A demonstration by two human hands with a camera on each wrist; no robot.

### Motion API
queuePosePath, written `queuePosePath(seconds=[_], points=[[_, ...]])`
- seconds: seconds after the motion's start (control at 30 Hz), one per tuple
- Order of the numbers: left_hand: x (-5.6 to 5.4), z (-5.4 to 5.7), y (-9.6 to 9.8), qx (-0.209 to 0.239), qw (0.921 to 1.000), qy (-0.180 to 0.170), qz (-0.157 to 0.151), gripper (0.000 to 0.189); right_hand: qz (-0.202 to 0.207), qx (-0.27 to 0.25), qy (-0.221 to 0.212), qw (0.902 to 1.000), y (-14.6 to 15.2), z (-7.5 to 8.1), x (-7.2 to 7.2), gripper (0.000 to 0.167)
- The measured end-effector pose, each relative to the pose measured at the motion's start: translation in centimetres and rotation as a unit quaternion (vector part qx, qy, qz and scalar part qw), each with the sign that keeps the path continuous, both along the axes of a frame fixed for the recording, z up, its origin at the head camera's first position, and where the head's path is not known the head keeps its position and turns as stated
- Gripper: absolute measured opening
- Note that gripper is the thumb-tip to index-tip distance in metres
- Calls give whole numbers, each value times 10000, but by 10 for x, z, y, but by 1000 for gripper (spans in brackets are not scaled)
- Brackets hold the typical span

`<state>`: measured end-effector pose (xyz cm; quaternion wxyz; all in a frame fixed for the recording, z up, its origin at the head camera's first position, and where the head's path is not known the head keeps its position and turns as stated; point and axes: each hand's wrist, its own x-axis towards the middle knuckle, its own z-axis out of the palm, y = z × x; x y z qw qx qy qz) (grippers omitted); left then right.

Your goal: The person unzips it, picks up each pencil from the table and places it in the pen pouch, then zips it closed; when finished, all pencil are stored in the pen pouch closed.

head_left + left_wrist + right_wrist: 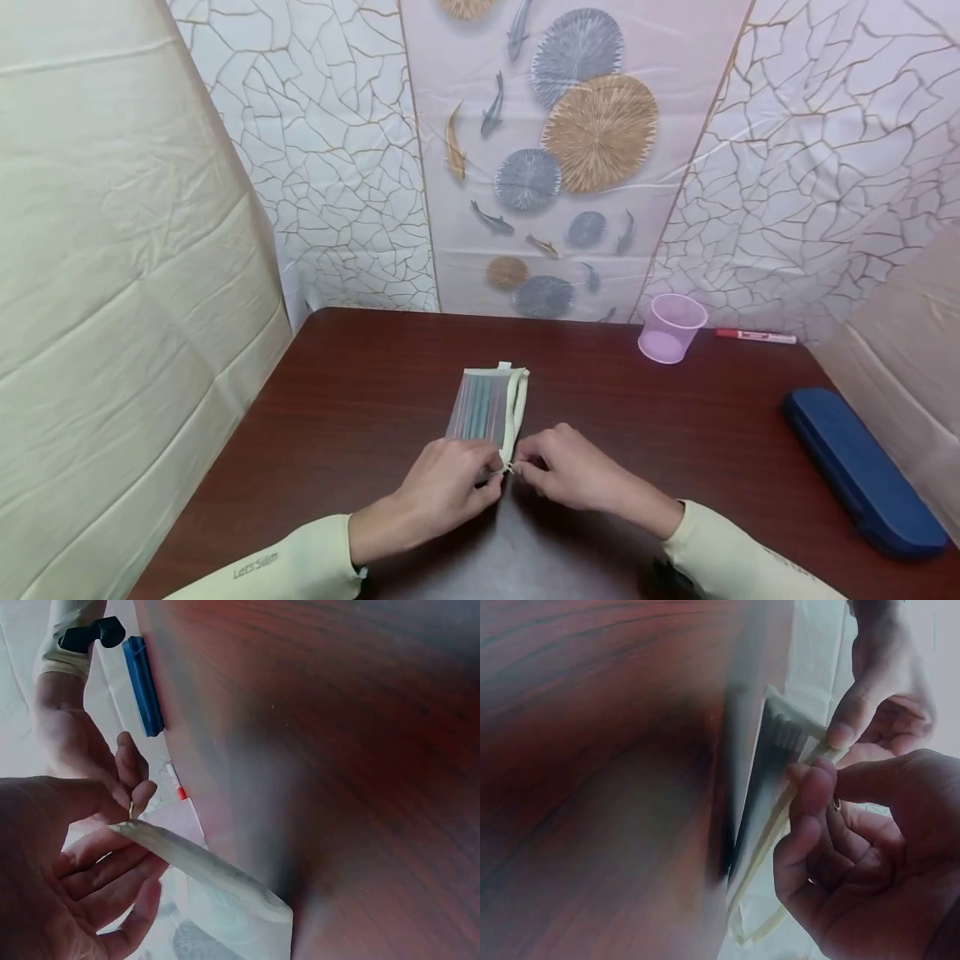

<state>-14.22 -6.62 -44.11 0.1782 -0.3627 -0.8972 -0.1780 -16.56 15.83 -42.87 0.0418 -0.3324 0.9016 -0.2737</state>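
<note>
A see-through zip pouch (480,404) with cream edging lies on the table in the head view, long striped items showing through it. Its cream strap (514,400) runs along the right side. My left hand (450,483) pinches the near corner of the pouch between thumb and fingers. Just to its right, my right hand (573,471) pinches a small cream end, apparently the zip pull, at that same corner. In the right wrist view the pouch (757,795) stands tilted, its near end raised to the fingertips. Fingers partly hide the pinched bits.
On the dark wood table (360,392), a pink see-through cup (667,333) stands at the back right. Beside it lies a red and white marker (756,336). A blue case (862,471) rests along the right edge. Patterned sheets hang behind and cloth at both sides.
</note>
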Motion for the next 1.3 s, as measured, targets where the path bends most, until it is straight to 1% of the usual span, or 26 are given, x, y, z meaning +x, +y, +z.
queuePosePath(seconds=[0.07,0.1,0.17,0.2,0.23,0.27,0.33,0.4,0.47,0.57,0.67,0.77,0.87,0.93,1.0,1.07,1.17,1.23,1.3], points=[[3,2,-1,251,9996,136,-6,13,-180,-21,71,9998,4,-1,-6,21],[5,4,-1,378,9991,204,-22,14,-313,0,150,9994,8,-1,-12,21],[8,7,-2,566,9979,327,-53,17,-723,126,434,9964,22,-2,-27,22],[9,8,-2,629,9973,366,-77,18,-988,187,609,9931,31,-3,-36,22],[10,10,-2,684,9968,390,-112,18,-1258,233,693,9894,41,-3,-45,22],[11,12,-2,716,9965,410,-138,18,-1515,245,630,9861,52,-2,-53,22],[9,14,-2,713,9965,420,-135,18,-1904,278,482,9801,71,-2,-65,23],[5,17,-1,696,9968,348,-160,17,-2082,286,305,9772,87,-1,-71,20],[0,18,0,670,9973,277,-144,16,-2075,289,118,9777,97,0,-72,20],[-10,19,3,606,9980,114,-164,14,-2066,372,218,9775,104,-1,-70,19],[-21,19,3,426,9990,-8,-163,12,-2197,403,188,9746,109,-3,-67,18],[-36,14,0,86,9998,-140,-114,11,-2342,499,107,9709,115,-6,-64,18],[-54,7,-4,-398,9990,-219,-28,13,-2398,628,114,9687,120,-9,-63,17],[-69,2,-6,-687,9974,-207,-3,14,-2423,708,120,9675,122,-11,-63,18],[-83,-2,-8,-887,9959,-198,28,15,-2391,779,107,9678,123,-13,-64,20],[-97,-5,-9,-984,9948,-239,52,16,-2346,840,43,9685,122,-15,-64,22],[-113,-10,-10,-1071,9931,-477,68,20,-2275,857,-121,9699,121,-19,-62,25],[-120,-14,-9,-1205,9904,-676,60,21,-2253,863,-206,9702,120,-22,-61,26],[-125,-16,-7,-1386,9869,-828,36,21,-2263,885,-246,9697,120,-24,-59,27]])
